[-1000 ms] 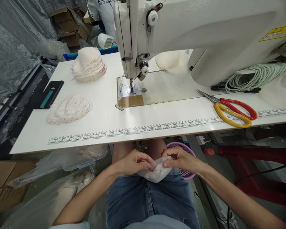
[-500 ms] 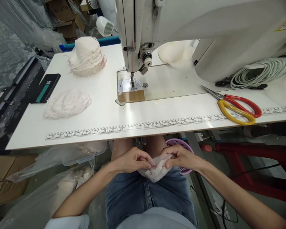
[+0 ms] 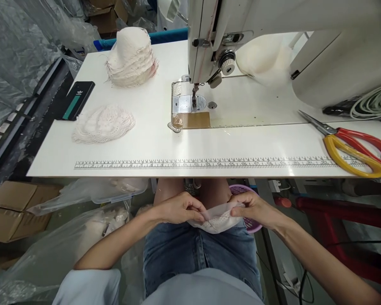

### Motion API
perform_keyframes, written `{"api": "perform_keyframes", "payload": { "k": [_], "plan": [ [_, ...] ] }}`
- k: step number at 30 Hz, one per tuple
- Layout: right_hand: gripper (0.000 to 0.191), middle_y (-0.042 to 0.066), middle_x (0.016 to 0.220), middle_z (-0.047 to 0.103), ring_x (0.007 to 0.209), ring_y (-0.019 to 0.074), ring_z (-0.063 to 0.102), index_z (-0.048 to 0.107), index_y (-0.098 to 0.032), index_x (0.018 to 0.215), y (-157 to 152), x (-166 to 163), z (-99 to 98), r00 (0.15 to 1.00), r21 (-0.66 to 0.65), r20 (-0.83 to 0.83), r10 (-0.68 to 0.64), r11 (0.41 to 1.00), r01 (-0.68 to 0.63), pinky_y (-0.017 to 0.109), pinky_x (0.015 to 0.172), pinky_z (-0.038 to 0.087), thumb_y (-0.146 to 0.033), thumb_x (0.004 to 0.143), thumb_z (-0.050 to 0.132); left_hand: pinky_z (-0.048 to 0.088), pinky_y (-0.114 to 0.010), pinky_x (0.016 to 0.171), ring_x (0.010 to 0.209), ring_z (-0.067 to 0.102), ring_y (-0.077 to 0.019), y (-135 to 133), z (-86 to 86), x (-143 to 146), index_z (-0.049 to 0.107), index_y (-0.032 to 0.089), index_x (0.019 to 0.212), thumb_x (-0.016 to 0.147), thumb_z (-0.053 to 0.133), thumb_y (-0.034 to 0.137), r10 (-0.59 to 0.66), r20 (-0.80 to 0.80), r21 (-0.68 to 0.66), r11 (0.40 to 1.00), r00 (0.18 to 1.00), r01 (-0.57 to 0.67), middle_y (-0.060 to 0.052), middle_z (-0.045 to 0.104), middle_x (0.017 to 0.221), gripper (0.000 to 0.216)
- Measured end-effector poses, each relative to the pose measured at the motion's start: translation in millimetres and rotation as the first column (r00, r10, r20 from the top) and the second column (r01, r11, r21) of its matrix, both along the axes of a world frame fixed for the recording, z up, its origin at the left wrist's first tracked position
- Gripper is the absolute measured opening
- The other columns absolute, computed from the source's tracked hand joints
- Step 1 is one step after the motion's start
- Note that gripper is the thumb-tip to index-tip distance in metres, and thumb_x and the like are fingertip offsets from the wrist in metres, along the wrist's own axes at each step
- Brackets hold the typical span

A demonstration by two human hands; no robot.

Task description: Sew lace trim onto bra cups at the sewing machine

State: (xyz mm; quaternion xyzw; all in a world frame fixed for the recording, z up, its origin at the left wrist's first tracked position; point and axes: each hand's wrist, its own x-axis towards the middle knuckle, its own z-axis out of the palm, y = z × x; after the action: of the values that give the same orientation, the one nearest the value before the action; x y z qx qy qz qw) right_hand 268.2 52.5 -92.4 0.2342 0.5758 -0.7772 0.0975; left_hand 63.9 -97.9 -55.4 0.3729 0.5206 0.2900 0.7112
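Observation:
Over my lap, below the table edge, my left hand (image 3: 179, 208) and my right hand (image 3: 253, 207) both pinch a small white lace piece with a sheer layer (image 3: 217, 219). The left fingers grip its left edge, the right fingers its upper right edge. The piece sags between them onto my jeans. A white sewing machine (image 3: 273, 34) stands on the white table (image 3: 209, 148) above, its needle (image 3: 194, 95) over the metal plate.
A stack of lace cups (image 3: 131, 59) and a flat lace pile (image 3: 103, 124) lie on the table's left, beside a black phone (image 3: 78, 100). Red and yellow scissors (image 3: 352, 142) lie at right. A purple basket (image 3: 247, 220) sits under my right hand. Plastic bags and boxes fill the floor left.
My hands have stretched the lace piece wider between them, the right hand shifting right. The view has tilted and swung left, so the table sits higher and more to the right.

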Motion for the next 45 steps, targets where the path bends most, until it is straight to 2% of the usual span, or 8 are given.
{"api": "perform_keyframes", "payload": {
  "k": [3,6,12,20,30,35,41,45],
  "plan": [
    [0.024,0.001,0.065,0.063,0.062,0.0123,0.055,0.069,-0.015,0.070,-2.7,-1.5,0.9,1.000,0.000,0.013,-0.014,1.000,0.014,0.023,0.060,0.042,-0.038,0.068,0.073,0.047,-0.020,0.072,0.078,0.063,-0.0128,-0.3,2.7,-1.5,0.072,0.013,0.090,0.079,0.058,0.021,-0.004,-0.017,0.025,1.000,1.000,0.005,-0.006,0.072,0.085,0.020],
    [0.025,0.001,0.064,0.062,0.060,0.0117,0.054,0.068,-0.015,0.071,-5.7,-3.8,1.9,0.999,0.002,0.023,-0.033,0.999,0.033,0.023,0.057,0.041,-0.039,0.070,0.072,0.048,-0.021,0.073,0.081,0.064,-0.0148,-2.0,0.7,1.5,0.071,0.013,0.092,0.072,0.067,0.022,0.023,0.007,0.036,0.999,1.000,-0.024,-0.007,0.071,0.089,0.022],
    [0.031,0.000,0.064,0.059,0.060,0.0116,0.053,0.064,-0.015,0.070,-4.5,-3.9,3.8,0.998,-0.005,0.051,-0.043,0.999,0.043,0.024,0.058,0.040,-0.045,0.070,0.070,0.046,-0.019,0.061,0.067,0.062,-0.0130,-2.1,-5.8,12.0,0.073,0.011,0.078,0.066,0.072,0.024,0.134,-0.077,-0.013,0.991,0.988,-0.135,-0.005,0.071,0.072,0.018],
    [0.052,0.000,0.086,0.060,0.077,0.0155,0.055,0.055,-0.019,0.099,-25.9,-16.8,23.4,0.984,0.038,0.002,0.176,0.984,-0.176,0.023,0.064,0.044,-0.034,0.056,0.081,0.042,-0.018,0.057,0.058,0.055,-0.0090,-2.8,-0.4,9.0,0.073,0.009,0.079,0.064,0.072,0.024,0.125,0.020,-0.091,0.988,0.992,-0.123,-0.003,0.068,0.066,0.022],
    [0.027,-0.002,0.067,0.054,0.063,0.0115,0.049,0.063,-0.016,0.078,-46.4,-20.3,11.7,0.984,-0.111,0.031,0.174,0.979,-0.170,0.023,0.059,0.038,-0.039,0.068,0.072,0.037,-0.019,0.053,0.057,0.052,-0.0101,-6.6,4.2,15.8,0.072,0.010,0.074,0.073,0.064,0.032,0.160,-0.203,-0.007,0.986,0.966,-0.165,-0.002,0.065,0.062,0.023],
    [0.025,-0.003,0.067,0.055,0.062,0.0111,0.050,0.065,-0.016,0.079,-43.0,-17.8,8.7,0.985,-0.139,0.040,0.170,0.977,-0.163,0.023,0.059,0.038,-0.036,0.067,0.073,0.041,-0.019,0.057,0.059,0.055,-0.0104,-4.3,-2.8,17.0,0.071,0.009,0.072,0.070,0.068,0.030,0.214,-0.091,-0.062,0.974,0.973,-0.220,-0.003,0.066,0.064,0.021],
    [0.036,0.001,0.080,0.061,0.074,0.0144,0.054,0.063,-0.016,0.092,-30.9,-20.2,14.4,0.983,-0.135,-0.022,0.180,0.974,-0.181,0.025,0.066,0.042,-0.035,0.065,0.076,0.044,-0.020,0.061,0.061,0.056,-0.0097,-1.4,-4.4,5.2,0.073,0.010,0.076,0.063,0.076,0.035,0.179,0.060,-0.175,0.970,0.982,-0.166,-0.003,0.067,0.065,0.028],
    [0.028,-0.002,0.069,0.052,0.065,0.0107,0.047,0.061,-0.015,0.079,-23.9,-17.0,16.1,0.983,-0.101,-0.014,0.183,0.978,-0.183,0.022,0.058,0.036,-0.042,0.073,0.068,0.048,-0.023,0.067,0.065,0.061,-0.0119,-2.2,-3.6,0.6,0.073,0.012,0.080,0.059,0.078,0.037,0.146,0.094,-0.222,0.967,0.985,-0.122,-0.004,0.069,0.069,0.032]
  ]
}}
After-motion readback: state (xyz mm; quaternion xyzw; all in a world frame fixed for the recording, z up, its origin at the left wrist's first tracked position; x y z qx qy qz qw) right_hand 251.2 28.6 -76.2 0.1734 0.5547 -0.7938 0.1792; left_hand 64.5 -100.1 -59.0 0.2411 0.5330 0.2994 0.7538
